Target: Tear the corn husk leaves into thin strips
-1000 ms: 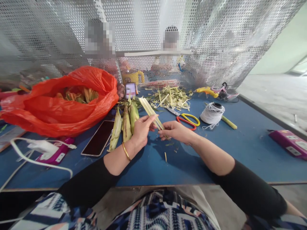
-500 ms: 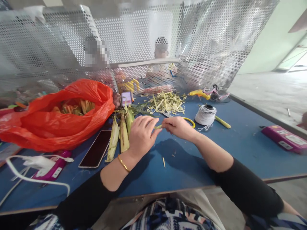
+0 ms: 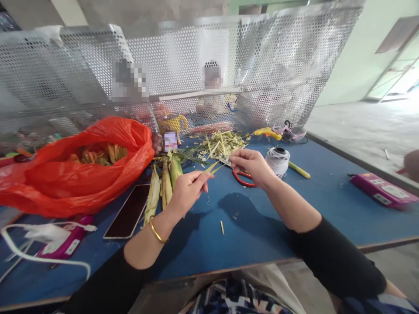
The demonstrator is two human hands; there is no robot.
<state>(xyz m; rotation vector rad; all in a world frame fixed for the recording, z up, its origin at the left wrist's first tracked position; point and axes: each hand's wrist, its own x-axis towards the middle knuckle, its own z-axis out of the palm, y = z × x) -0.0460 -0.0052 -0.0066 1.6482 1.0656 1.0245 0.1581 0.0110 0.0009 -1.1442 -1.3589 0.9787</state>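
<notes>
My left hand pinches a thin green leaf strip over the middle of the blue table. To its right, my right hand is closed at the fingertips near the strip's far end, on what looks like a thin strand of it. Red-handled scissors lie partly under my right hand. Behind the hands is a pile of cut green pieces. Long husk-like leaves lie left of my left hand. A spool of white thread stands beyond my right hand, beside a green stalk.
A red plastic bag with dried leaves fills the left, near a phone and a white cable. A purple power strip lies right. People sit behind the perforated metal screen. A yellow glue gun lies at the back.
My hands have moved apart, and the strip between them shows more. My left hand's fingers have closed in. The scissors' red handle has come into view. The camera view has shifted slightly.
</notes>
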